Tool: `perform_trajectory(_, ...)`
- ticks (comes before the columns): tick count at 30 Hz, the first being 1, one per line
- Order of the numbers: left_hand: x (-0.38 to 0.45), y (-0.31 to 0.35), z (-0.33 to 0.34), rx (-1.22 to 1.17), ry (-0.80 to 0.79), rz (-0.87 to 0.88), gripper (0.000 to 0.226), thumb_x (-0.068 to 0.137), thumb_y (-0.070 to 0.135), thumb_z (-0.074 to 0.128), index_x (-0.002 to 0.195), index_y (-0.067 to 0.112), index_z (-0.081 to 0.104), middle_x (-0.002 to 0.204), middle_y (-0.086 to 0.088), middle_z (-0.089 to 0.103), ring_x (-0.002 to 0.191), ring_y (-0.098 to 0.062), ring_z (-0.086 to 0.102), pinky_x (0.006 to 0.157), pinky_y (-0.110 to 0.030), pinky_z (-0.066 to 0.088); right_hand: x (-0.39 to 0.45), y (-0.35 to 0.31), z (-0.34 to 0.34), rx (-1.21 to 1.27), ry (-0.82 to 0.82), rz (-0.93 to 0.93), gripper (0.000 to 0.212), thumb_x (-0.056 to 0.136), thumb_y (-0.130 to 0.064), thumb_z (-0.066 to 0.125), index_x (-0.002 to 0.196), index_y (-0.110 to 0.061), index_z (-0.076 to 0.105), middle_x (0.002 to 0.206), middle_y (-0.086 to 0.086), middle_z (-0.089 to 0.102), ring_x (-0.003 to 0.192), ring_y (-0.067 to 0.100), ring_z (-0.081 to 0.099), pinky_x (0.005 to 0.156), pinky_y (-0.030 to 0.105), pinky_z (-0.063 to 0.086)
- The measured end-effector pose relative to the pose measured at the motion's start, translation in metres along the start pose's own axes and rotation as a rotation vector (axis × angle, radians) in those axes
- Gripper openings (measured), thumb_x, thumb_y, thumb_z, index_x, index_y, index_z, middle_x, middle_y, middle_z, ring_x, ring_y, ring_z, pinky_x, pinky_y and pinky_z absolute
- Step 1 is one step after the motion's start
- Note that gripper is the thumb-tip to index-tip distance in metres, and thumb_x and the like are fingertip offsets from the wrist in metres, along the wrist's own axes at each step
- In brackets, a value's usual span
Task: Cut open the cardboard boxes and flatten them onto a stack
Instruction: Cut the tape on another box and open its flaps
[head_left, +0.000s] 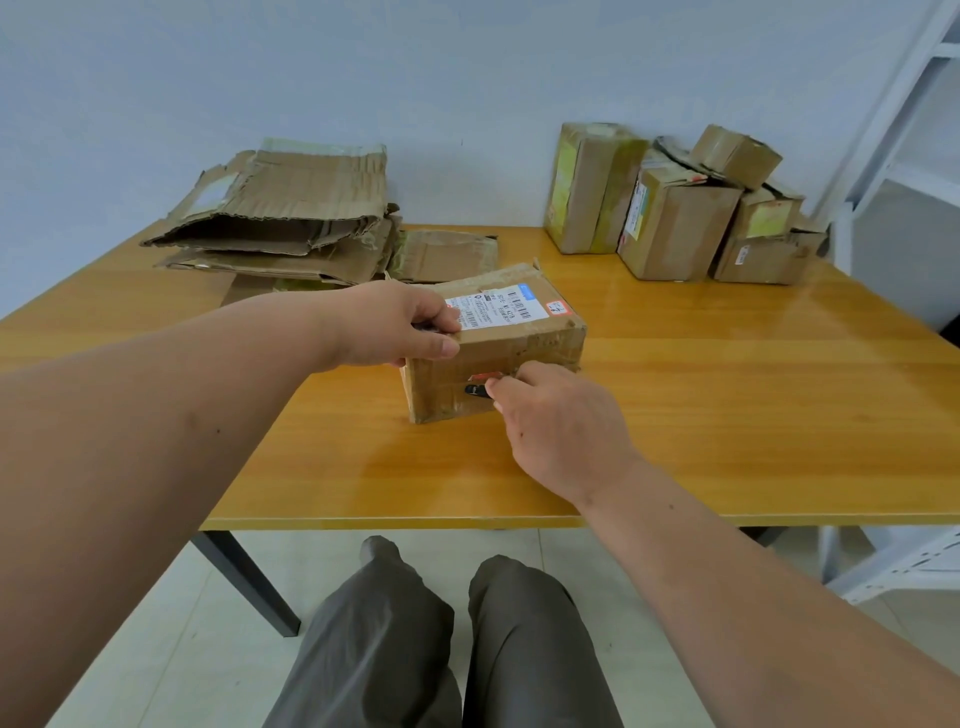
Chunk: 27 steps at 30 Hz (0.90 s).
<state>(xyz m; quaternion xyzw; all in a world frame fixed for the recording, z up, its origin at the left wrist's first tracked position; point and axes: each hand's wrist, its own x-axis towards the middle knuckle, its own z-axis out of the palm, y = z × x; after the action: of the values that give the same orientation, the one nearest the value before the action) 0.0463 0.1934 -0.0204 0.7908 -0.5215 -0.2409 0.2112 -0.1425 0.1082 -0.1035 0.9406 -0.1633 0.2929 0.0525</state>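
A small taped cardboard box (524, 343) with a white shipping label on top sits in the middle of the wooden table (727, 415). My left hand (400, 325) grips the box's top left edge, thumb on the near face and fingers curled over the top. My right hand (556, 421) holds a small cutter (480, 389) with a black end against the near side face of the box, by a red mark on the tape. The blade itself is hidden. A stack of flattened cardboard (291, 223) lies at the back left of the table.
Several closed boxes (675, 208) are piled at the back right against the wall. A white metal shelf frame (904, 171) stands to the right of the table. My legs (441, 639) are below the table's near edge.
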Motion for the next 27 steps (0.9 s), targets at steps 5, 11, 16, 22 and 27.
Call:
perform_trajectory(5,-0.001,0.000,0.001,-0.009,0.013,-0.001,0.025,0.093,0.030,0.065,0.119,0.030,0.065,0.130,0.007,0.056,0.106,-0.015,0.057,0.081,-0.025,0.053,0.008,-0.009,0.007,0.030,-0.026,0.003,0.008,0.087,-0.012,0.066,0.091,-0.016,0.071,0.069,0.001,0.056,0.058,0.020,0.051,0.045,0.025,0.032)
perform_trajectory(11,-0.001,0.001,0.001,-0.003,0.004,-0.007,0.026,0.093,0.031,0.065,0.119,0.032,0.064,0.132,0.008,0.056,0.109,-0.016,0.058,0.086,-0.030,0.054,0.007,-0.012,0.010,0.039,-0.009,0.033,0.009,0.087,-0.011,0.066,0.093,-0.016,0.071,0.071,0.002,0.058,0.061,0.021,0.054,0.046,0.026,0.035)
perform_trajectory(16,-0.002,0.002,0.001,0.000,-0.005,-0.007,0.028,0.093,0.031,0.065,0.121,0.031,0.064,0.133,0.012,0.054,0.108,-0.013,0.057,0.085,-0.028,0.053,0.006,-0.014,0.006,0.007,0.011,0.061,0.007,0.085,-0.010,0.070,0.089,-0.016,0.071,0.068,0.001,0.056,0.058,0.020,0.053,0.047,0.024,0.026)
perform_trajectory(22,-0.004,0.003,0.001,-0.007,-0.005,-0.008,0.027,0.093,0.030,0.065,0.120,0.031,0.064,0.133,0.010,0.054,0.108,-0.014,0.057,0.084,-0.028,0.053,0.006,-0.005,0.003,-0.027,0.002,0.094,0.006,0.082,-0.011,0.072,0.085,-0.016,0.072,0.066,0.001,0.057,0.056,0.020,0.053,0.046,0.022,0.022)
perform_trajectory(27,-0.007,0.003,0.002,-0.018,0.008,-0.013,0.027,0.093,0.029,0.066,0.119,0.030,0.064,0.133,0.008,0.055,0.110,-0.017,0.057,0.091,-0.033,0.053,0.004,0.007,0.004,-0.026,-0.024,0.145,0.010,0.080,-0.008,0.072,0.084,-0.017,0.071,0.063,0.000,0.055,0.052,0.017,0.041,0.045,0.021,0.022)
